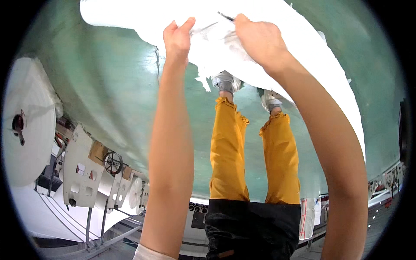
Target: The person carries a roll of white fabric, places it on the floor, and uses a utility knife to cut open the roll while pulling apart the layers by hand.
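A large bright white sheet (312,65), fabric or film, spreads over the green floor at the top of the view. My left hand (177,41) is closed at its left part, pinching the white material with the thumb pointing up. To the right, my right hand (262,41) is closed around a slim dark tool (225,17). Only the tool's narrow end shows, pointing left over the sheet, so its exact kind is unclear. Between both hands the material is creased and pulled, and its lower edge hangs ragged, with a torn strip (203,82).
My feet in grey-white shoes (225,82) stand at the sheet's near edge. A big white roll (28,121) is at the left, beside white machine frames (82,169) with a black handwheel (112,163). The green floor (108,86) has a crack.
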`<action>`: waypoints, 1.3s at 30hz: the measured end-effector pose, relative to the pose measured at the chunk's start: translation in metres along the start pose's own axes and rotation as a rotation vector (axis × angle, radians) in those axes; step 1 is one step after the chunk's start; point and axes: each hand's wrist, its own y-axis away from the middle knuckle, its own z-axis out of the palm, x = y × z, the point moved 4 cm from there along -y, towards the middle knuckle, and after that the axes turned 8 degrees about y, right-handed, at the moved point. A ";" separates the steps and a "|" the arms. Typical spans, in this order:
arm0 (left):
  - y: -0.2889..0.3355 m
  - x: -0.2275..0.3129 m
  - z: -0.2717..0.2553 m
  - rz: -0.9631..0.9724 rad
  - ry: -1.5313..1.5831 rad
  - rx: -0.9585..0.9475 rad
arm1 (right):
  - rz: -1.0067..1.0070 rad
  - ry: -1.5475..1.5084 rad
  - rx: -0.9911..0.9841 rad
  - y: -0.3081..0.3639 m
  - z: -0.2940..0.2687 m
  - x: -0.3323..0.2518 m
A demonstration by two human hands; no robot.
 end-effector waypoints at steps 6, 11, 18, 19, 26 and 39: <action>0.006 0.000 -0.002 0.114 -0.025 -0.030 | 0.051 0.102 0.117 0.042 0.020 0.027; 0.015 -0.006 -0.001 0.203 -0.087 0.083 | 0.130 -0.021 -0.143 0.121 0.052 0.082; 0.012 -0.015 -0.008 0.250 -0.063 0.097 | 0.217 0.120 -0.218 0.186 0.046 0.095; 0.009 -0.014 -0.010 0.253 -0.047 0.100 | 0.183 0.114 -0.120 0.177 0.038 0.081; -0.012 -0.024 -0.018 0.116 0.149 -0.115 | -0.023 -0.158 0.187 -0.069 -0.039 -0.067; 0.002 -0.018 -0.010 0.259 0.269 -0.119 | 0.222 0.292 -0.183 0.121 0.008 0.083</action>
